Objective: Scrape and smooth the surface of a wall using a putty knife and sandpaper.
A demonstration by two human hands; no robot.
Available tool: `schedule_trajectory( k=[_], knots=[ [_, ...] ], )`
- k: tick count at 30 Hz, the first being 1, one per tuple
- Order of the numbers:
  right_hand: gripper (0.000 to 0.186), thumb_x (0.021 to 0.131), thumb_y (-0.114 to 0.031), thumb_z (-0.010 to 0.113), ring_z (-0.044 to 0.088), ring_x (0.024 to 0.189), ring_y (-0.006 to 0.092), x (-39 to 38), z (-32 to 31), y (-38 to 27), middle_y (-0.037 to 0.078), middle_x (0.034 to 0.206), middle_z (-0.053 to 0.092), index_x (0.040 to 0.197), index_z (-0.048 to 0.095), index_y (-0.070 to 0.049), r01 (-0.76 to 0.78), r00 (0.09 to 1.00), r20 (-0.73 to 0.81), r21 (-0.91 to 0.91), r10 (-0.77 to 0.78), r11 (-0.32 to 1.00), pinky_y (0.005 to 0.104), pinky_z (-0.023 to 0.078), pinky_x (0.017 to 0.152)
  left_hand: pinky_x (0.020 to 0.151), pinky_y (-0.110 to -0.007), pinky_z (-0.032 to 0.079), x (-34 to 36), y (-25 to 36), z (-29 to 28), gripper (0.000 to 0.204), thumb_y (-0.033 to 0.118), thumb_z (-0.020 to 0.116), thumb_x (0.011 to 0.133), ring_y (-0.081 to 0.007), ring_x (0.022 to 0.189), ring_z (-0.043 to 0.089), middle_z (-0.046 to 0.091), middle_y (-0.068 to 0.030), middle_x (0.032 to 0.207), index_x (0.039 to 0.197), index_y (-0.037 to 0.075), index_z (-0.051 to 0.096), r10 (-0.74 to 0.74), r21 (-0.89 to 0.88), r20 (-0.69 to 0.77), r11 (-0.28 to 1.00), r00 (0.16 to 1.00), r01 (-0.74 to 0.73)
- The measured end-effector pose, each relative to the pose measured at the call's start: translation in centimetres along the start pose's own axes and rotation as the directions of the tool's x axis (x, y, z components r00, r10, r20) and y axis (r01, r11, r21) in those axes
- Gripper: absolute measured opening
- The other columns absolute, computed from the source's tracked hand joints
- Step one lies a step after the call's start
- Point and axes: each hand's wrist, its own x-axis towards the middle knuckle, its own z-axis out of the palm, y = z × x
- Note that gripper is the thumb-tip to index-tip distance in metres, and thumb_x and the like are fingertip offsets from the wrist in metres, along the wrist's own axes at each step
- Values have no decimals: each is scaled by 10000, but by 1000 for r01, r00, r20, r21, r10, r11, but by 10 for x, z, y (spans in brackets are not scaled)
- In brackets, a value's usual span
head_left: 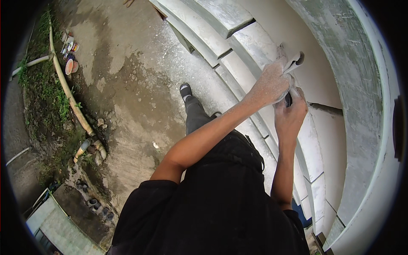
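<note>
Both hands are together at the upper right, in front of a pale wall with stepped white ledges [238,70]. White dust coats my left hand [272,83], which is closed around a curled sheet of sandpaper [294,63]. One end of the sheet rolls up past the fingers and shows a pale side. Just below, my right hand [292,109] is closed too, its thumb and fingers pinching a dark part of the sheet. The fingers partly hide where the two hands meet.
A grey curved wall band [357,85] rises on the right. White powder covers the concrete floor [127,80] beside the ledges, near a sandalled foot [185,90]. Farther left lie a long pipe [70,97], plants, buckets [71,66] and several shoes [95,206].
</note>
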Motion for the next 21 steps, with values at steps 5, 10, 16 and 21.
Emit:
schedule_trajectory(
  k=[5, 10, 16, 21],
  knots=[
    [389, 773, 35, 629, 617, 868, 372, -7, -9, 2, 252, 1018, 645, 1161, 636, 69, -96, 995, 46, 57, 94, 994, 399, 480, 860, 790, -532, 447, -9, 2, 10, 274, 45, 513, 772, -565, 860, 545, 567, -384, 832, 968, -147, 515, 41, -100, -79, 994, 996, -49],
    [410, 823, 43, 606, 634, 788, 337, 2, -9, 8, 256, 904, 621, 1232, 623, 46, -46, 999, 1, -36, 46, 998, 389, 492, 806, 740, -461, 465, 0, 1, 10, 357, 122, 536, 808, -376, 763, 581, 573, -288, 802, 1076, -113, 515, 51, -9, -58, 999, 997, -52],
    [379, 817, 56, 600, 630, 743, 390, -10, -7, 7, 268, 840, 631, 1195, 628, 66, -43, 999, -16, 42, 44, 998, 395, 499, 778, 805, -451, 478, -11, -2, 19, 430, 106, 536, 798, -438, 856, 611, 604, -334, 902, 1155, -133, 512, 111, 8, -85, 994, 990, -111],
    [369, 830, 51, 602, 669, 789, 342, -10, -3, 1, 276, 890, 652, 1197, 632, 72, -65, 997, 26, -64, 66, 996, 374, 506, 810, 811, -452, 483, -8, 5, 8, 425, 100, 527, 790, -466, 861, 612, 607, -344, 921, 1146, -132, 511, -44, 22, -18, 999, 999, 44]
  ],
)
